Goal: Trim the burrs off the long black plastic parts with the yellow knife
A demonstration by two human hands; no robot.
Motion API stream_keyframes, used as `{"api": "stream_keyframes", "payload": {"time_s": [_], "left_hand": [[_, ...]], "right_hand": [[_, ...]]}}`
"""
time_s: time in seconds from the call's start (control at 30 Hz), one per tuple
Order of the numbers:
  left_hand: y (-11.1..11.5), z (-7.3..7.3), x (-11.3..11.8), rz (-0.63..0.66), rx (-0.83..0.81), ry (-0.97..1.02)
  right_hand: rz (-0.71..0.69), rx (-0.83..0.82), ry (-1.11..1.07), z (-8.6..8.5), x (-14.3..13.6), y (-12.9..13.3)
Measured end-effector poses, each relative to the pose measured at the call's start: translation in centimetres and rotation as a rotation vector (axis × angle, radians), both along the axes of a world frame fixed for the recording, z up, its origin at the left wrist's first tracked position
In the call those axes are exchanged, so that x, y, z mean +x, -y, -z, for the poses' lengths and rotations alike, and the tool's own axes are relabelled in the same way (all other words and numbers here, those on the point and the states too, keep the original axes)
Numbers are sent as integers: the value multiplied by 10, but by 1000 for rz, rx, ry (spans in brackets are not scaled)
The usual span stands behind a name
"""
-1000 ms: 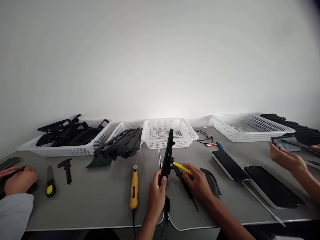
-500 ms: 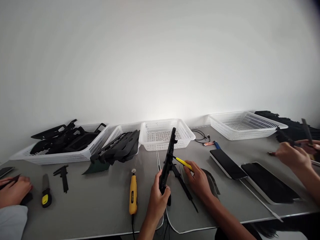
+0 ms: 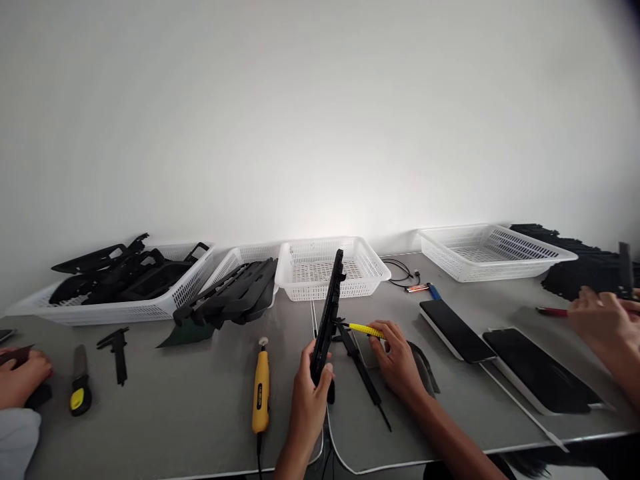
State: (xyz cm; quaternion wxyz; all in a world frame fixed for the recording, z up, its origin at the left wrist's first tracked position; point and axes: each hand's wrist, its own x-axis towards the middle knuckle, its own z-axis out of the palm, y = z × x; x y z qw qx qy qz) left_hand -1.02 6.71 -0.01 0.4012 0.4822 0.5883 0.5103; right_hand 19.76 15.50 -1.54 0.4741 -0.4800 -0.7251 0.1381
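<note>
My left hand [image 3: 311, 390] is closed around the lower end of a long black plastic part [image 3: 329, 313], held up on edge and tilted slightly to the right. In my right hand [image 3: 397, 357] is a yellow-handled craft knife [image 3: 367, 330], pinched between thumb and fingers. Its dark tip points left and meets or nearly meets the side of the part; exact contact is hard to make out. Beneath, a black caliper [image 3: 361, 370] lies on the grey table between my hands. A yellow corded rotary tool [image 3: 261, 393] rests left of my left hand.
White baskets stand along the wall: one with black parts [image 3: 170, 308], a middle one [image 3: 330, 293], another at right [image 3: 495, 272]. Two black-topped slabs [image 3: 543, 373] lie right. Co-workers' hands [image 3: 607, 327] are at both sides. A utility knife [image 3: 80, 387] and second caliper [image 3: 119, 357] lie left.
The black part has shifted slightly left and tilts a little differently. The craft knife has turned flatter, its tip slightly lower along the part. The right-hand co-worker's hands have moved.
</note>
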Motion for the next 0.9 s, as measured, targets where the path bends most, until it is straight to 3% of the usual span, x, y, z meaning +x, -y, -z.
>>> {"api": "stream_keyframes", "payload": {"time_s": [0.3,0.5,0.7,0.9], "left_hand": [[-1,7,0,5,-31,-6],[0,4,1,12,9,-6],[4,-4,3,182,-5,75],[2,0,2,174,-26,54]], "right_hand": [[113,-46,-89,5,3,-6],[102,-78,-27,8,1,-5],[74,-135,30,9,-1,-2],[15,-134,72,8,-6,-1]]}}
